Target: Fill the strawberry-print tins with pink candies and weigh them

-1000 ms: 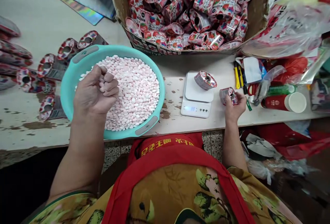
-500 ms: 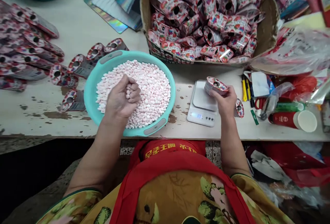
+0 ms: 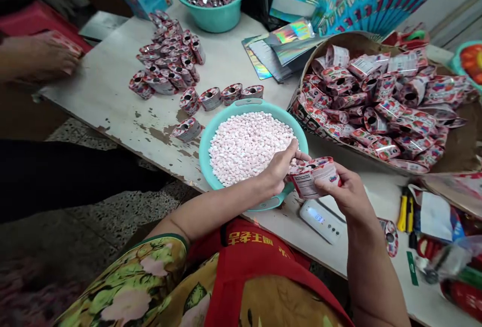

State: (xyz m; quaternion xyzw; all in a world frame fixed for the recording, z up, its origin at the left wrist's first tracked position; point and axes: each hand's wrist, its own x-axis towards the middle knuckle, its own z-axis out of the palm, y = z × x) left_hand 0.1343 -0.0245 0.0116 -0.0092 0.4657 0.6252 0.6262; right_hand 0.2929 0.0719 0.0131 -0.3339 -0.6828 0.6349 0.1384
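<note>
Over the right side of a turquoise basin (image 3: 206,152) full of small pale-pink candies (image 3: 250,146), my left hand (image 3: 277,170) is cupped around some candies at the mouth of a printed candy packet (image 3: 315,177). My right hand (image 3: 352,191) grips that packet by its right end, tilted, with its label facing me. Below it a white digital scale (image 3: 322,222) with a lit display is partly covered by my right hand and the packet. One more packet (image 3: 389,236) is next to my right forearm.
A cardboard box (image 3: 297,98) heaped with packets stands at the right. Left of the basin, packets (image 3: 169,61) stand in rows. A second basin (image 3: 214,18) holds shiny pieces. Yellow cutters (image 3: 405,211) lie at right. Another person's hand (image 3: 41,58) is at far left.
My view has swung to the left. My left fist has come from the middle of the basin to the packet's mouth. The packet has moved from above the scale toward the basin, tilted.
</note>
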